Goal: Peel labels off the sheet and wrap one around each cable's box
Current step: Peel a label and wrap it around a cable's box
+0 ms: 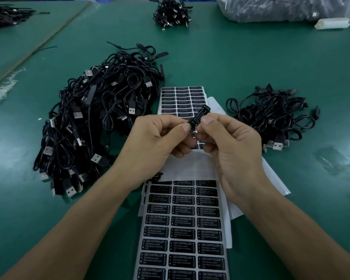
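**Both grips pinch the small box above the label sheets**

From my remote seat, much of the centre is covered. The left grip (156, 138) and right grip (230, 142), both bare hands, meet at their fingertips in the middle of the frame and block the stretch of white backing paper (190, 164) beneath them. Between their thumbs and forefingers they pinch a small black box (201, 114). It tilts up to the right, and its upper end sticks out past the right thumb, showing the words LED CONTROLLER. Its lower end is buried behind the thumbs. I cannot tell how far the label goes round it, and I cannot make out its cable.

Directly below the grips, in the lower centre, lies the near label sheet (182, 229), with rows of black labels; the bottom edge of the frame cuts it off. The smaller print on each label is too blurred to read. A second sheet (182, 98) lies just above the box, partly hidden by it.

On the green counter (230, 57), a big heap of black cables (97, 122) sits at the left of the grips, and a smaller heap (271, 116) at the right. Another bundle (171, 13) lies at the upper centre. A clear plastic bag (281, 9) is cut off at the upper right.
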`<state>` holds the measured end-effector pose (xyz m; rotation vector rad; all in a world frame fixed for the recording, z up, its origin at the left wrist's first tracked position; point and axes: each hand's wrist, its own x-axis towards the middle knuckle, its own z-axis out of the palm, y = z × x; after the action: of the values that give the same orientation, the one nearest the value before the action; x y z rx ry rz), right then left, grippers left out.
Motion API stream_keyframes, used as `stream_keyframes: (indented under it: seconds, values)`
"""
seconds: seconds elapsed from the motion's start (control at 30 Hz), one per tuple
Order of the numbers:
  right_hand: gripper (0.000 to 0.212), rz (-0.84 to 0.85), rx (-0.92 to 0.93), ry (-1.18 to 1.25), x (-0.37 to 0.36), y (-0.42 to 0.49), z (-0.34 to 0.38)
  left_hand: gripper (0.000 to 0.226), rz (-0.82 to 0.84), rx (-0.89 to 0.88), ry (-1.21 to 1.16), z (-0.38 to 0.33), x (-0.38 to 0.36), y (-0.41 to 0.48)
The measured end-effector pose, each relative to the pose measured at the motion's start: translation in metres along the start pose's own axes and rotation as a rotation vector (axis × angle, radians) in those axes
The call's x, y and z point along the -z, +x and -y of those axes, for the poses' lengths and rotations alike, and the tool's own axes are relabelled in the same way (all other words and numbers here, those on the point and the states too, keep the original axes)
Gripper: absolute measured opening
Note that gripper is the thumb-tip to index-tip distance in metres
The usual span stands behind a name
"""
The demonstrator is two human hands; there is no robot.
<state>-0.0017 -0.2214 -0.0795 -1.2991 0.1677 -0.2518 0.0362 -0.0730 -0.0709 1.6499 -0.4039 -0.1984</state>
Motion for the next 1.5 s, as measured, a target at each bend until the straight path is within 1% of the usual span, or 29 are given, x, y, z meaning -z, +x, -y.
stream_keyframes:
  seconds: [0.13,0.37,0.53,0.77,0.97,1.5]
  values:
    - [0.019,0.003,-0.009,0.004,-0.0009,-0.0008,0.0016,0.022,0.011,0.007,0.007,0.0002,-0.0003,0.0009]
    - [0.013,-0.031,-0.025,0.006,-0.0011,-0.0006,0.003,0.023,0.049,-0.002,0.001,0.0012,0.0017,0.0016]
    - [0.014,-0.028,-0.028,0.066,-0.0022,-0.0004,0.0044,0.02,0.108,0.013,-0.03,0.0014,0.0055,0.0019]
    - [0.018,-0.036,-0.058,0.073,-0.0025,0.0003,0.0057,0.017,0.096,0.023,-0.027,0.0017,0.0028,0.0019]
    - [0.012,-0.034,-0.072,0.093,-0.0022,0.0002,0.0065,0.013,0.099,0.032,-0.023,0.0026,0.0015,0.002]
    - [0.016,-0.066,-0.059,0.031,-0.003,-0.001,0.0059,0.011,0.104,0.044,-0.008,0.0014,0.0005,0.0013]
